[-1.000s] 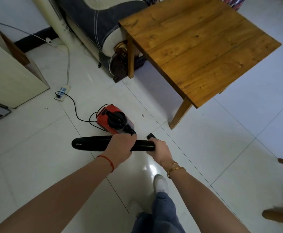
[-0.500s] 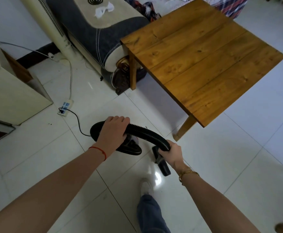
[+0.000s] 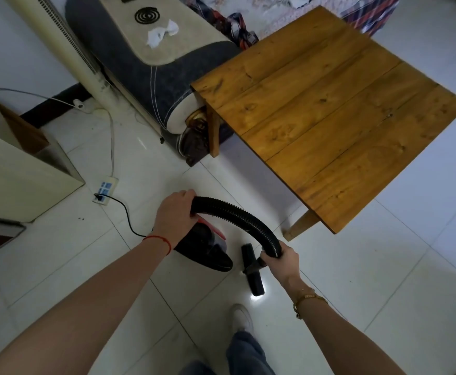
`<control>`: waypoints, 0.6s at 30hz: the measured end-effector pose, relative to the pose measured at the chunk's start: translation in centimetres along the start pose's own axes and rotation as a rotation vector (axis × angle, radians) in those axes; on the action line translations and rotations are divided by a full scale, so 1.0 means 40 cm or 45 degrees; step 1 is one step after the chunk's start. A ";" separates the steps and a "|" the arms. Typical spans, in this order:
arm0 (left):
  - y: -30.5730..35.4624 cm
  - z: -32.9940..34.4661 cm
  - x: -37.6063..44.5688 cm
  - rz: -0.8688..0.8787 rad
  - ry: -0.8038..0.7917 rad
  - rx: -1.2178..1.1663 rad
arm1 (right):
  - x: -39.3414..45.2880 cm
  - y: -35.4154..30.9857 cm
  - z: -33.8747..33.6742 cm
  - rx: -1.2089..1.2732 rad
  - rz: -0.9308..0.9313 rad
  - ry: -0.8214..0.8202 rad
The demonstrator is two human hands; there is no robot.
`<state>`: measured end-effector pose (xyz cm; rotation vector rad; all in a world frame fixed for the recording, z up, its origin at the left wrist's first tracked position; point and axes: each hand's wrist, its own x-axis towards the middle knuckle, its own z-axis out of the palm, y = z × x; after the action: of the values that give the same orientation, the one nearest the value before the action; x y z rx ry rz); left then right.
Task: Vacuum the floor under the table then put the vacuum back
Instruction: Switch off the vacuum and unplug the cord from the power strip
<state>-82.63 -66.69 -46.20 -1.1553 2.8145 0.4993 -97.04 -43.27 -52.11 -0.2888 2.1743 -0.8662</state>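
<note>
Vacuum (image 3: 207,246), small red-and-black canister, sits low over the white tile floor (image 3: 383,280), partly hidden behind the person's left wrist; can't tell if it's touching the tiles or lifted. Left hand (image 3: 176,213) is curled round the near end of the black ribbed hose (image 3: 237,215), fingers wrapped over the top. Hose arcs up & over to the right, then drops to the right hand (image 3: 282,262), which grips the far end w/ fingers closed round it. Below that hand a black floor nozzle (image 3: 252,270) hangs crosswise, long bar pointing roughly toward the person's white shoe (image 3: 244,318).

Wooden table (image 3: 329,109) stands just beyond, to the right of the hose; its near leg (image 3: 299,226) is close to the hose bend but apart from it. A black power cord (image 3: 125,212) runs from behind the left wrist to a white power strip (image 3: 105,189) on the tiles. Behind the table's left corner is a dark grey & beige sofa arm (image 3: 151,69) w/ a crumpled tissue (image 3: 161,33) and a dark coil (image 3: 145,15) on top. Cream cabinet (image 3: 18,171) at far left. Red string bracelet (image 3: 159,240) on the left wrist, gold bracelet (image 3: 306,299) on the right.
</note>
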 end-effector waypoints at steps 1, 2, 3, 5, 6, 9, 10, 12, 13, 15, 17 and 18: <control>-0.013 0.004 0.008 -0.028 0.001 -0.032 | 0.004 -0.003 0.006 0.014 0.021 0.008; -0.027 0.008 0.015 -0.056 -0.003 -0.063 | 0.006 -0.005 0.012 0.029 0.035 0.023; -0.040 0.012 0.022 -0.090 -0.012 -0.097 | 0.009 -0.008 0.018 0.039 0.047 0.041; -0.069 0.020 0.034 -0.161 -0.049 -0.155 | 0.013 -0.013 0.031 0.060 0.066 0.078; -0.084 0.025 0.040 -0.197 -0.073 -0.167 | 0.014 -0.016 0.037 0.068 0.071 0.097; -0.137 0.048 0.045 -0.269 -0.189 -0.152 | 0.013 -0.024 0.055 0.095 0.098 0.165; -0.156 0.059 0.045 -0.279 -0.241 -0.145 | 0.012 -0.027 0.062 0.109 0.113 0.187; -0.189 0.078 0.044 -0.289 -0.342 -0.167 | 0.008 -0.033 0.079 0.148 0.157 0.242; -0.205 0.090 0.045 -0.293 -0.387 -0.185 | 0.006 -0.038 0.088 0.164 0.180 0.272; -0.232 0.117 0.045 -0.275 -0.463 -0.197 | 0.000 -0.047 0.105 0.185 0.216 0.324; -0.261 0.148 0.043 -0.231 -0.521 -0.199 | -0.006 -0.055 0.121 0.216 0.240 0.373; -0.273 0.164 0.040 -0.214 -0.548 -0.216 | -0.010 -0.056 0.129 0.233 0.245 0.395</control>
<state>-76.64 -72.96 -55.69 -1.1359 2.3253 0.8669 -93.17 -47.32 -52.85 0.1540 2.3354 -1.0447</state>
